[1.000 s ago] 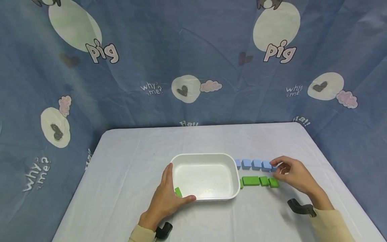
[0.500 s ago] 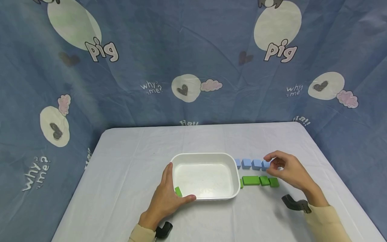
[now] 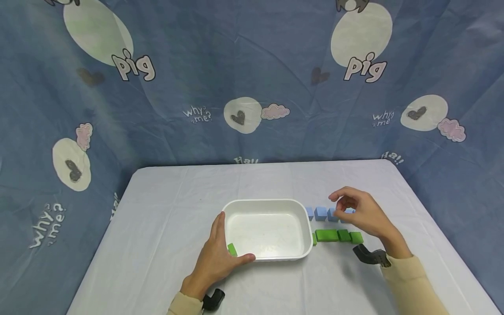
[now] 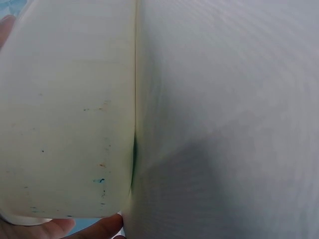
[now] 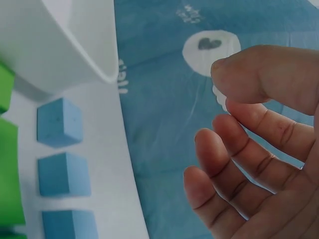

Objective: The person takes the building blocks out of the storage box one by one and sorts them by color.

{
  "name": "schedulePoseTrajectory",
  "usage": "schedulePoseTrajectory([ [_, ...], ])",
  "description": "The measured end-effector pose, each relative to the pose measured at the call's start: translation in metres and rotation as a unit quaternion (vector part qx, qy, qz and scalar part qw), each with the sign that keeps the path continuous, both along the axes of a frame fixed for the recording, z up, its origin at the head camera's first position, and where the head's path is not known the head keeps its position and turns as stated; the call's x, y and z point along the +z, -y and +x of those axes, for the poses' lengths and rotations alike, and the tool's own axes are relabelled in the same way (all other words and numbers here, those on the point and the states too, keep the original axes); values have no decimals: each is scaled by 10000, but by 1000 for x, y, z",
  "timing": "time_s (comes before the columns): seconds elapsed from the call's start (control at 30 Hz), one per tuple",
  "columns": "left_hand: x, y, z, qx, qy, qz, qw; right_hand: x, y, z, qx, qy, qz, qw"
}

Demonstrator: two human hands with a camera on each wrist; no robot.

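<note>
The white tub (image 3: 267, 229) sits on the table (image 3: 165, 210), its near left corner gripped by the left hand (image 3: 220, 258), a small green block (image 3: 232, 250) against the fingers. The right hand (image 3: 360, 212) hovers over the row of blue cubes (image 3: 320, 214), fingers loosely curled and holding nothing; green blocks (image 3: 338, 236) lie just nearer.

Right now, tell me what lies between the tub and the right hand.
In the head view, blue blocks in a row lie between the tub and the right hand.
</note>
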State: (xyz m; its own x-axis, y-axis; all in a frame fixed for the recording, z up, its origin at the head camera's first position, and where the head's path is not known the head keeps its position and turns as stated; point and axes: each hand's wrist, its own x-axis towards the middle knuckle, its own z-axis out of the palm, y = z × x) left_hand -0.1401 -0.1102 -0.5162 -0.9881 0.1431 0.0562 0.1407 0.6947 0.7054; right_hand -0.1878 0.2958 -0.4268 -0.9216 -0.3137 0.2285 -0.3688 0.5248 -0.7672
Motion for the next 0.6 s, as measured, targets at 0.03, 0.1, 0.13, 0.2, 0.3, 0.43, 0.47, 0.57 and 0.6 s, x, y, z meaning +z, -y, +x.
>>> schedulePoseTrajectory([
  [0.03, 0, 0, 0, 0, -3, -5, 10000, 0, 2, -1, 27, 29, -19, 10000],
  [0.1, 0, 0, 0, 1, -14, -13, 10000, -1, 6, -3, 91, 63, -57, 9999],
  [0.13, -1, 0, 0, 2, -29, -18, 10000, -1, 8, -4, 127, 71, -75, 9999],
  [0.2, -1, 0, 0, 11, -58, -13, 10000, -1, 13, -6, 201, 73, -116, 9997],
  [0.3, -1, 0, -1, 20, -112, 8, 9999, 0, 21, -9, 296, 56, -200, 9993],
  [0.43, -2, 1, -1, 19, -144, 8, 9999, 4, 31, -13, 414, -34, -287, 9987],
  [0.47, -2, 1, -1, 6, -149, -7, 9999, 6, 33, -15, 437, -48, -303, 9986],
  [0.57, -1, 0, -1, 8, -92, -7, 10000, 9, 40, -17, 500, -83, -327, 9982],
  [0.6, -1, 0, -1, 12, -65, -14, 10000, 10, 43, -18, 520, -78, -351, 9980],
])
